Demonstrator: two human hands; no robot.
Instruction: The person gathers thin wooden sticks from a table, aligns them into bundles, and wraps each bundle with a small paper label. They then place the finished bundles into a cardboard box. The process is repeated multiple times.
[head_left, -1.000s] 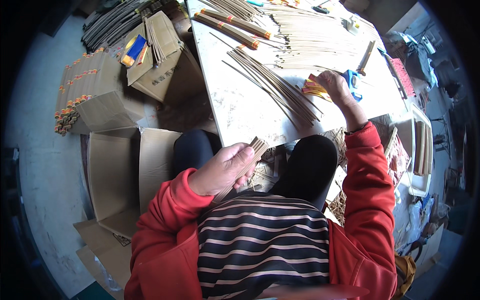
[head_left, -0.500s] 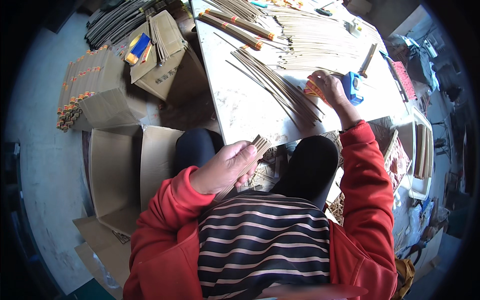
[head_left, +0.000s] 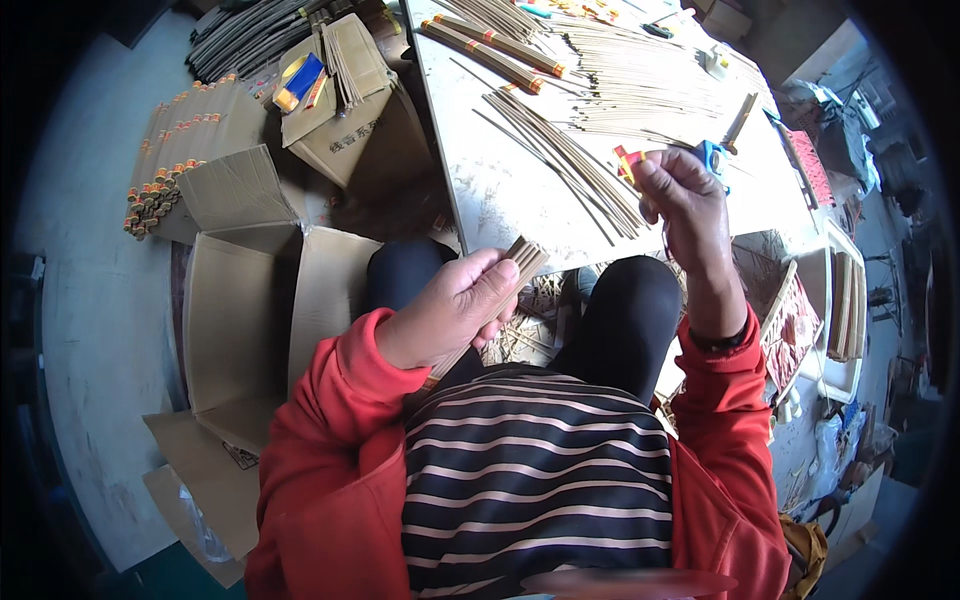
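My left hand (head_left: pixel 465 300) is closed around a bundle of thin brown incense sticks (head_left: pixel 527 256), whose cut ends point up toward the table edge above my lap. In my right hand (head_left: pixel 692 208), thumb and fingers pinch a small red and yellow paper label (head_left: pixel 629 163), raised over the table's right part. Just beyond that hand stands a blue tape dispenser (head_left: pixel 712 158), partly hidden by the fingers. Loose incense sticks (head_left: pixel 570 165) lie slantwise on the white table (head_left: pixel 478 195) to the left of the label. Farther back rest wrapped incense bundles (head_left: pixel 487 57) with red and yellow bands.
An open cardboard box (head_left: pixel 230 330) stands at my left. Behind it are another carton (head_left: pixel 345 155) and a stack of banded bundles (head_left: pixel 185 145). A white tub (head_left: pixel 848 375) holding sticks is at the right. Many sticks (head_left: pixel 650 85) spread across the table's far side.
My right hand has lifted from near the tabletop and drawn back toward me, bringing the label with it. The left hand still holds the bundle in much the same place.
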